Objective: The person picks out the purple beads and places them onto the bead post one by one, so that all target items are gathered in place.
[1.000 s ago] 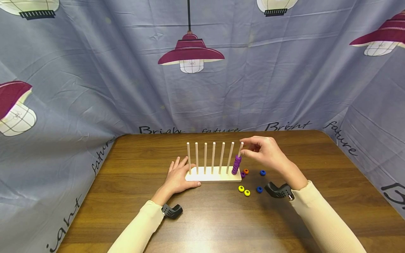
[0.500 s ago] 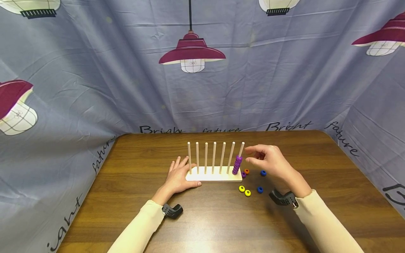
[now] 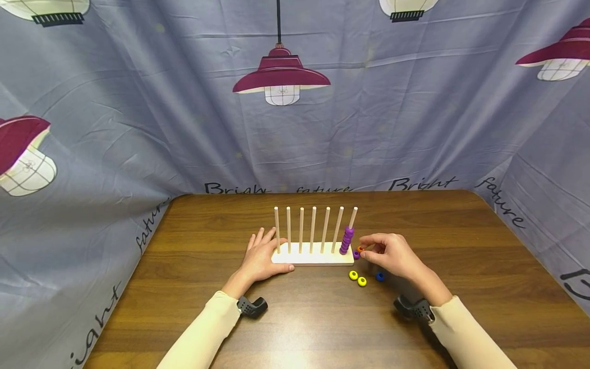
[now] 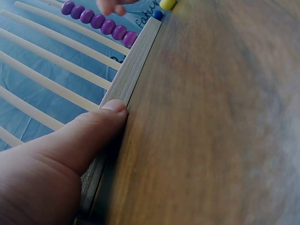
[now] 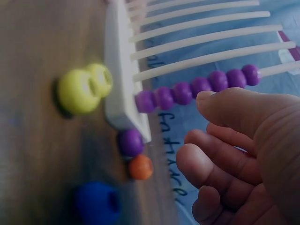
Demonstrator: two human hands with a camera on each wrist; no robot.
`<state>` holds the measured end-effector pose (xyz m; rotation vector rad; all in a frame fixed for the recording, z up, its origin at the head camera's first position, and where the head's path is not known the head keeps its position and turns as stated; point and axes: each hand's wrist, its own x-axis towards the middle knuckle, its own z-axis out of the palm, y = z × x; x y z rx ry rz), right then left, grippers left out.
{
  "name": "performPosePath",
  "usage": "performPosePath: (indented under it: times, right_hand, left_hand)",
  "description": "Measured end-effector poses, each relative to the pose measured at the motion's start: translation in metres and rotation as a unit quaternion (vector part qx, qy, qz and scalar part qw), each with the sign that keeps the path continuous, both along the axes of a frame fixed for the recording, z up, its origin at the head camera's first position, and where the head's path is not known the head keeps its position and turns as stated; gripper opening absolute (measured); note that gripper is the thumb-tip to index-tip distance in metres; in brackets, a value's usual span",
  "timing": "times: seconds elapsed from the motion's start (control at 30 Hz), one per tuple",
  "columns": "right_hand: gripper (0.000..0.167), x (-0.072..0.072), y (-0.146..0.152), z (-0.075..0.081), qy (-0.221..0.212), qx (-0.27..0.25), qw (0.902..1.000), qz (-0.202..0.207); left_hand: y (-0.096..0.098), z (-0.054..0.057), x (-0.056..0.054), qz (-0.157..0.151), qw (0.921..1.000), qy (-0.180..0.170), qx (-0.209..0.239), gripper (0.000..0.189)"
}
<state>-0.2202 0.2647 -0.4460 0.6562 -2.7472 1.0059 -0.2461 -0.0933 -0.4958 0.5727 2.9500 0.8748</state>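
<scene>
A pale wooden rack [image 3: 313,257] with a row of upright pegs stands on the table. Its rightmost peg carries a stack of purple beads [image 3: 346,241]. My left hand [image 3: 258,260] holds the rack's left end, thumb along the front edge and index finger behind, the other fingers spread on the table. Low beside the rack's right end is my right hand [image 3: 392,253], thumb and fingertips apart with nothing between them. Just by its fingertips lie a loose purple bead [image 5: 131,142] and an orange bead [image 5: 140,167], both on the table.
Two yellow beads [image 3: 362,282] lie in front of the rack's right corner. A blue bead [image 3: 380,277] is to their right. A patterned grey-blue curtain [image 3: 295,143] hangs behind the wooden table [image 3: 304,318].
My right hand has come away from the top of the rightmost peg and moved down toward the loose beads. It now covers the farther blue bead. My left hand stays on the rack.
</scene>
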Motion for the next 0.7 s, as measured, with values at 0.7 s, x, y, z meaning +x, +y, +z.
performPosePath:
  times: [0.7]
  right_hand:
    - [0.026, 0.004, 0.006, -0.027, -0.027, 0.001, 0.9996, 0.003]
  left_hand:
    - [0.0, 0.0, 0.0, 0.0, 1.0, 0.0, -0.003, 0.074]
